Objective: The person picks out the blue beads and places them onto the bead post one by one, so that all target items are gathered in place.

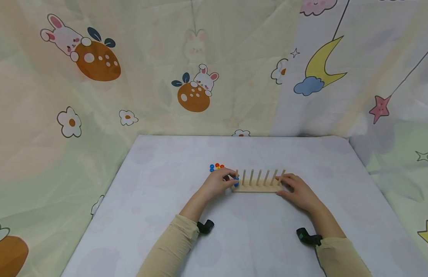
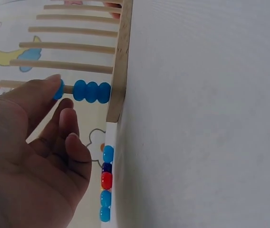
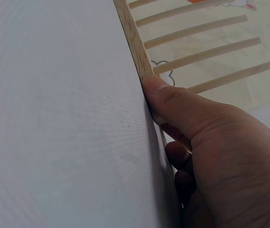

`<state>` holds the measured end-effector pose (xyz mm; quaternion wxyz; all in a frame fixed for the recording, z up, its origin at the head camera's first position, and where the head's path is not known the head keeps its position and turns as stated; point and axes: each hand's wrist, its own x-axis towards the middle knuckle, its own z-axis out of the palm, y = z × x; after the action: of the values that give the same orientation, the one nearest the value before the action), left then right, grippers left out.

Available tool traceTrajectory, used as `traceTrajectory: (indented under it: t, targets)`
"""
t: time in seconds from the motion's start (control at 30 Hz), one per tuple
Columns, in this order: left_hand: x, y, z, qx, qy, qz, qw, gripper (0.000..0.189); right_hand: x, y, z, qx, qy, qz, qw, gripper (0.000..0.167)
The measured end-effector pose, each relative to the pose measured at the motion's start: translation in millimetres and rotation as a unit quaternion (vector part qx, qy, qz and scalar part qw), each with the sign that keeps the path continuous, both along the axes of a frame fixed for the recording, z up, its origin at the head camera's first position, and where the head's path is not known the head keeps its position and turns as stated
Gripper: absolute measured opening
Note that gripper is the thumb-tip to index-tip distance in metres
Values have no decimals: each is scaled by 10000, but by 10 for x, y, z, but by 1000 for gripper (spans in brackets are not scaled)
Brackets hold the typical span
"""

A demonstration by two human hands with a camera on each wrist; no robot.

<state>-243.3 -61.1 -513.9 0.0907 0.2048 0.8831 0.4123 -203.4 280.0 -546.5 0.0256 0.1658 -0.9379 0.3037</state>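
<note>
A wooden peg rack (image 1: 257, 188) with a row of upright pegs stands on the table. At its left end peg, my left hand (image 1: 219, 181) pinches a blue bead (image 2: 59, 89) between thumb and finger, with the peg running through it. Lower on that same peg, three blue beads (image 2: 91, 91) sit stacked against the base, a short gap below the pinched one. The other pegs carry no beads. My right hand (image 1: 298, 194) holds the right end of the base, its thumb (image 3: 156, 88) on the front edge and its other fingers partly hidden behind.
Loose blue, red and yellow beads (image 1: 217, 165) lie in a small cluster behind the left hand, partly covered by it. A white cloth covers the table (image 1: 248, 238). Patterned curtains (image 1: 234, 77) hang behind and at both sides.
</note>
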Motion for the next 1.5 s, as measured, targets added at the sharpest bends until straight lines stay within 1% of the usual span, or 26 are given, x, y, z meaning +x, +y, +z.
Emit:
traceTrajectory:
  t: [0.3, 0.43, 0.53, 0.63, 0.83, 0.9, 1.07, 1.23, 1.33, 1.5]
  targets:
    - [-1, -1, -51, -62, -8, -38, 10000, 20, 2, -10, 4, 59, -27, -19, 10000, 56]
    - [3, -3, -67, -56, 13, -32, 10000, 22, 3, -13, 10, 80, -88, -27, 9999, 57]
    - [11, -13, -84, -2, 24, -23, 10000, 27, 12, -20, 13, 44, -173, -105, 9998, 56]
    - [20, -44, -114, -30, 70, 62, 10000, 31, 17, -27, 11, -10, -234, -182, 9996, 56]
    - [12, -163, -200, -494, 289, 455, 9973, 28, 17, -23, 13, 14, -271, -153, 9995, 57]
    - [-3, -202, -222, -562, 309, 569, 9963, 27, 14, -17, 12, 57, -293, -139, 9995, 58]
    - [-52, -255, -254, -556, 277, 730, 9954, 28, -3, -9, 8, 77, -299, -114, 9995, 57]
    - [-80, -248, -249, -578, 143, 894, 9942, 31, -8, -5, 8, 77, -253, -70, 9996, 56]
    - [-93, -232, -238, -612, 136, 921, 9938, 32, -5, -6, 1, 48, -185, -79, 9998, 55]
    - [-133, -211, -246, -769, 293, 807, 9933, 35, -1, -12, 11, 34, -206, -96, 9997, 55]
